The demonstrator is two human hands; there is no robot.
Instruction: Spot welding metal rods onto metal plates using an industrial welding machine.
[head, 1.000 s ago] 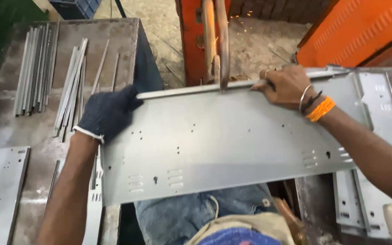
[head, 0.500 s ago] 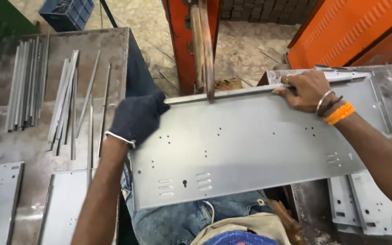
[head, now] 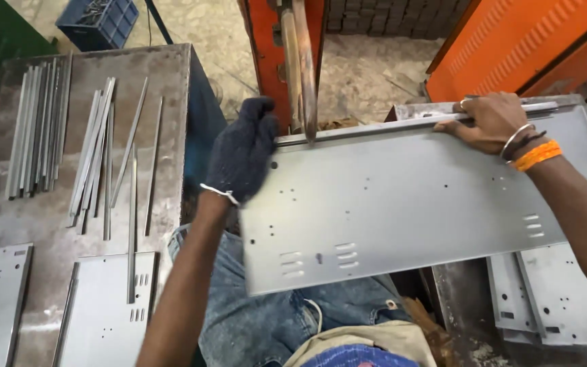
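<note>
A long grey sheet-metal panel (head: 402, 204) with punched holes and slots lies across my lap. My left hand (head: 242, 153), in a dark knit glove, grips the panel's left end. My right hand (head: 487, 121), bare, with a ring and orange and metal bangles, presses a thin metal strip (head: 388, 126) along the panel's far edge. The copper-coloured arm of an orange welding machine (head: 304, 61) comes down onto that strip near the panel's left part.
A metal table (head: 171, 81) on the left carries bundles of thin metal strips (head: 35, 129) and flat punched panels (head: 107, 306). More panels (head: 552, 299) are stacked at the right. A blue crate (head: 96, 20) stands on the floor behind; orange machinery (head: 524, 41) is at the far right.
The panel has shifted to the right under the machine's arm, which now meets the strip close to the panel's left end. Both hands moved with it.
</note>
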